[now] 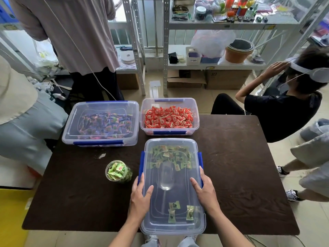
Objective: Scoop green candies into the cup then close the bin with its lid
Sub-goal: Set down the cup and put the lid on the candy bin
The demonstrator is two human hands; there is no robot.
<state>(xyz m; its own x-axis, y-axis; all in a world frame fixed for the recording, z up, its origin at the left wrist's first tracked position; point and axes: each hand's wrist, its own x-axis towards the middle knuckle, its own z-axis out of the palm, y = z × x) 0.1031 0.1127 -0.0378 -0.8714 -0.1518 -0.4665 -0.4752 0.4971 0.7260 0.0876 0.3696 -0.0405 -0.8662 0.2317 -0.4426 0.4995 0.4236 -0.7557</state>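
Nearest us, the clear plastic bin with blue side latches (178, 223) sits at the front edge of the dark brown wood-grain table (240, 166), its clear lid (170, 196) resting on top. Our left hand (140, 196) lies flat on the lid's left side, thumb on top and fingers (140, 179) spread loosely over the left latch; it grips nothing. Our right hand (204, 191) mirrors it on the right, fingers extended along the edge.

Through the lid we see a clear plastic scoop (166, 177) and green-wrapped candies (170, 157), most at the far end, a few near us.

Just left of the bin stands the clear round cup (118, 172), upright and full of green candies.

Farther back: a lidded clear bin of blue-purple candies (101, 122) on the left, and an open clear bin of red-wrapped candies (169, 116) on the right.

Beyond the table: people standing and seated, metal shelving (165, 50) with clutter. Wrapper print is too small to read.
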